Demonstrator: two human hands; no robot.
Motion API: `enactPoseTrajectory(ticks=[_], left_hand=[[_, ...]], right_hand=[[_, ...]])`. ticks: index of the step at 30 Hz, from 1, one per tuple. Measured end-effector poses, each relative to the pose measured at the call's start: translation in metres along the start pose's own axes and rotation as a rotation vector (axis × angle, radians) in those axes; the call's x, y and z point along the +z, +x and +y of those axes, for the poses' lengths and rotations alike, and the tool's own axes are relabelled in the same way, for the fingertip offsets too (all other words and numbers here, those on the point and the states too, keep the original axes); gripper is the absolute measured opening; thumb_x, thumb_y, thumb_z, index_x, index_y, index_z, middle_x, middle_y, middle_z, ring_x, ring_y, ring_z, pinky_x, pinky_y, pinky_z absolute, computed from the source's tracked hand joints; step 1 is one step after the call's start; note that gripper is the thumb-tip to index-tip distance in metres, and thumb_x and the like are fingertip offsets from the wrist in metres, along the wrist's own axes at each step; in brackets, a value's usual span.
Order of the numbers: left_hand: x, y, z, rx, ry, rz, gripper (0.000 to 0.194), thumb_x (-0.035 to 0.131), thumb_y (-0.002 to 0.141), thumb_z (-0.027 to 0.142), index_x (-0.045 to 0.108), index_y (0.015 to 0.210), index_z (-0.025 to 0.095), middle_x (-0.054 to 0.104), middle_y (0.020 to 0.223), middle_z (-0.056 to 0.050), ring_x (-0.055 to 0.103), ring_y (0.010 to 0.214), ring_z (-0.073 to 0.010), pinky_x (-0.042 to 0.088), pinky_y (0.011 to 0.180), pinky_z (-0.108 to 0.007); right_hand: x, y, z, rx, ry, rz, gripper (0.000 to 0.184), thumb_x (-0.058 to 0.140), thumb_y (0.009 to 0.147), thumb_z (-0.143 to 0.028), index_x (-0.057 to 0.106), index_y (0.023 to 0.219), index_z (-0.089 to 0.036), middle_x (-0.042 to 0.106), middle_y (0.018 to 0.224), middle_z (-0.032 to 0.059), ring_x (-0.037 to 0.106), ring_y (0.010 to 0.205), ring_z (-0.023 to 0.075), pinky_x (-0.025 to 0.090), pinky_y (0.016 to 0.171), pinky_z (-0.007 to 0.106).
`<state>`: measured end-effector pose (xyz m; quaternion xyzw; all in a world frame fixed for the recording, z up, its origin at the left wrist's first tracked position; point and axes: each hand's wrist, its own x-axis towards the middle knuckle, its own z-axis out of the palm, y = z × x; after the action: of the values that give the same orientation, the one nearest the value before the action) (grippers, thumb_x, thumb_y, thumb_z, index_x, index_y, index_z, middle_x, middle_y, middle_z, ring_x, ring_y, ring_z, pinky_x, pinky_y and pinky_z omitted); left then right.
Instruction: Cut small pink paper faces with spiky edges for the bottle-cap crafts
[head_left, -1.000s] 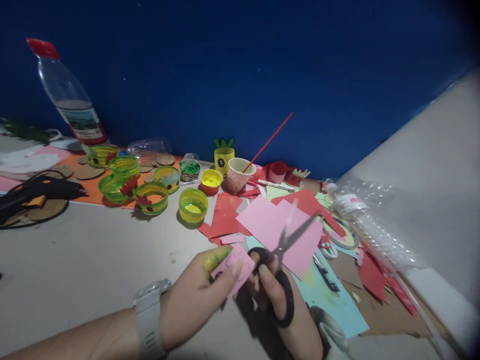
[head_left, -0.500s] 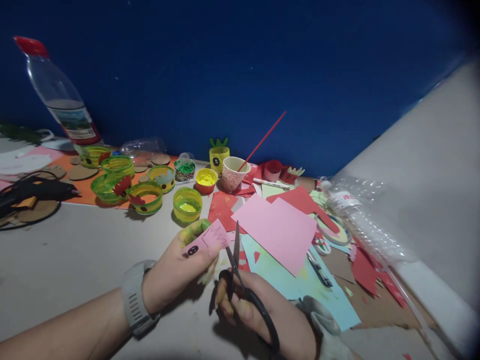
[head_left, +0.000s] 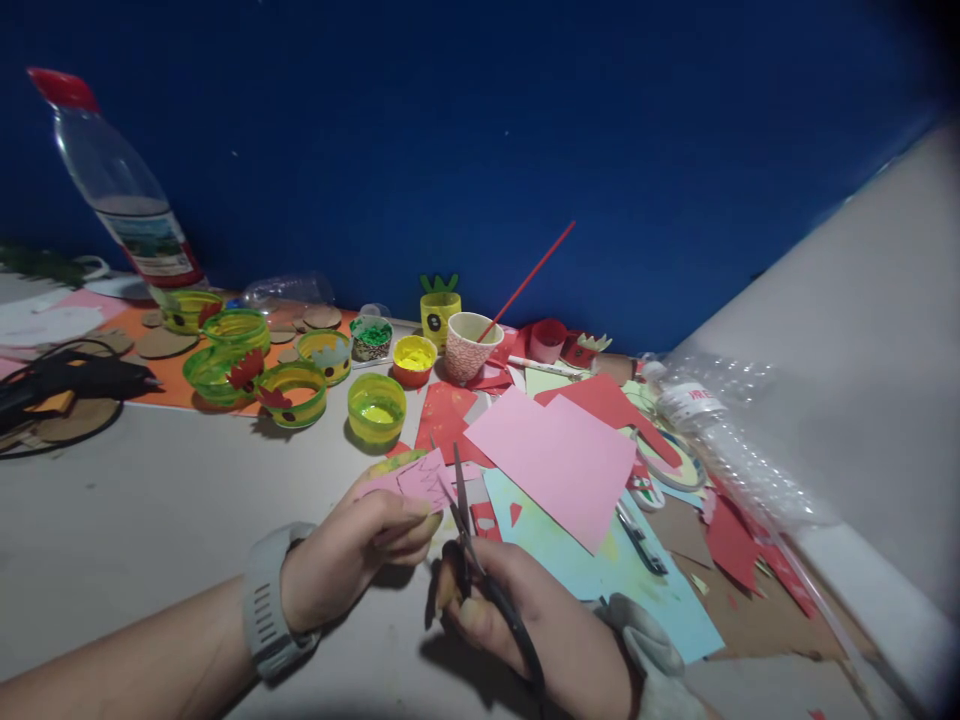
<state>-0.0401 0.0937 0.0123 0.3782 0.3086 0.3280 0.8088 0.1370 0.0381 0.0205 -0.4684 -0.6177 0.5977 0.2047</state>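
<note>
My left hand (head_left: 367,540) pinches a small piece of pink paper (head_left: 412,480) that bears a drawn zigzag line. Black-handled scissors (head_left: 461,510) are in my right hand (head_left: 517,600), their blades pointing away from me and parted at the paper's right edge. Part of the pink piece is hidden behind my left thumb. Just beyond my left hand stands a yellow-green cup (head_left: 376,412) with paint inside. A larger pink sheet (head_left: 555,465) lies to the right of the blades, over a light blue sheet (head_left: 645,600).
Several green-yellow rings (head_left: 292,393) stand at the left near a tall bottle (head_left: 142,200) and a glue gun (head_left: 67,385). A patterned cup (head_left: 469,355) holds a red stick. Yellow paint (head_left: 414,355), a cutter knife (head_left: 641,540) and bubble wrap (head_left: 750,460) lie around.
My left hand has turned the pink paper, and its thumb now covers the black eye spot. The scissor blades have come closer together and tilted left at the paper's edge.
</note>
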Motion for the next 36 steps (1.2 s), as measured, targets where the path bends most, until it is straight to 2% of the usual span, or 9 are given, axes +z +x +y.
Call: enactPoseTrajectory(ticks=[4, 7, 13, 16, 23, 29, 36], left_hand=[[-0.0044, -0.0031, -0.003, -0.046, 0.002, 0.096, 0.035, 0.064, 0.066, 0.031, 0.036, 0.049, 0.019, 0.034, 0.052, 0.001, 0.036, 0.052, -0.0116, 0.038, 0.055, -0.028], [-0.0045, -0.004, -0.0041, -0.071, 0.008, 0.112, 0.034, 0.063, 0.065, 0.03, 0.035, 0.049, 0.02, 0.033, 0.053, 0.001, 0.035, 0.053, -0.0124, 0.037, 0.056, -0.029], [-0.0007, -0.0022, -0.0022, -0.001, -0.002, -0.094, 0.039, 0.054, 0.073, 0.032, 0.024, 0.051, 0.02, 0.02, 0.053, 0.004, 0.016, 0.052, -0.01, 0.021, 0.053, -0.028], [-0.0009, -0.0014, -0.0019, 0.02, -0.009, -0.136, 0.039, 0.05, 0.076, 0.03, 0.022, 0.052, 0.02, 0.017, 0.054, 0.004, 0.014, 0.053, -0.0105, 0.016, 0.054, -0.029], [-0.0024, -0.0007, -0.0011, 0.036, -0.013, -0.178, 0.038, 0.049, 0.077, 0.031, 0.024, 0.052, 0.019, 0.019, 0.053, 0.004, 0.014, 0.052, -0.0106, 0.015, 0.053, -0.03], [-0.0014, 0.0007, -0.0013, 0.041, -0.036, -0.193, 0.039, 0.049, 0.077, 0.031, 0.024, 0.051, 0.02, 0.02, 0.052, 0.004, 0.015, 0.051, -0.0109, 0.015, 0.054, -0.031], [-0.001, 0.0029, -0.0014, 0.053, -0.082, -0.189, 0.037, 0.049, 0.077, 0.028, 0.023, 0.052, 0.02, 0.019, 0.053, 0.004, 0.013, 0.052, -0.0111, 0.014, 0.054, -0.031]], right_hand=[[0.001, -0.001, 0.0008, 0.015, -0.03, 0.018, 0.07, 0.04, 0.076, -0.086, 0.05, 0.081, -0.017, 0.044, 0.073, -0.0009, 0.038, 0.066, 0.0138, 0.034, 0.059, 0.026], [0.0018, -0.0015, 0.0016, 0.014, -0.042, 0.032, 0.07, 0.04, 0.076, -0.086, 0.05, 0.081, -0.016, 0.043, 0.073, -0.0012, 0.036, 0.066, 0.0137, 0.034, 0.059, 0.026], [0.0007, -0.0019, 0.0003, 0.012, -0.022, -0.002, 0.069, 0.041, 0.077, -0.084, 0.05, 0.084, -0.016, 0.044, 0.075, -0.0009, 0.036, 0.065, 0.0134, 0.033, 0.059, 0.026], [0.0011, -0.0026, -0.0018, 0.017, -0.025, 0.0, 0.072, 0.039, 0.076, -0.086, 0.051, 0.085, -0.015, 0.044, 0.076, -0.0002, 0.036, 0.066, 0.0138, 0.034, 0.06, 0.027], [0.0016, -0.0015, 0.0015, 0.01, -0.019, 0.02, 0.069, 0.043, 0.075, -0.085, 0.049, 0.08, -0.016, 0.042, 0.072, -0.0015, 0.036, 0.066, 0.0137, 0.032, 0.059, 0.026], [0.0024, 0.0002, 0.0047, -0.016, 0.074, 0.022, 0.064, 0.049, 0.078, -0.079, 0.051, 0.08, -0.015, 0.043, 0.073, -0.0014, 0.037, 0.066, 0.013, 0.032, 0.058, 0.025], [0.0061, 0.0017, 0.0063, -0.023, 0.163, 0.069, 0.065, 0.056, 0.072, -0.08, 0.051, 0.073, -0.015, 0.041, 0.064, -0.0038, 0.035, 0.059, 0.0109, 0.029, 0.052, 0.024]])
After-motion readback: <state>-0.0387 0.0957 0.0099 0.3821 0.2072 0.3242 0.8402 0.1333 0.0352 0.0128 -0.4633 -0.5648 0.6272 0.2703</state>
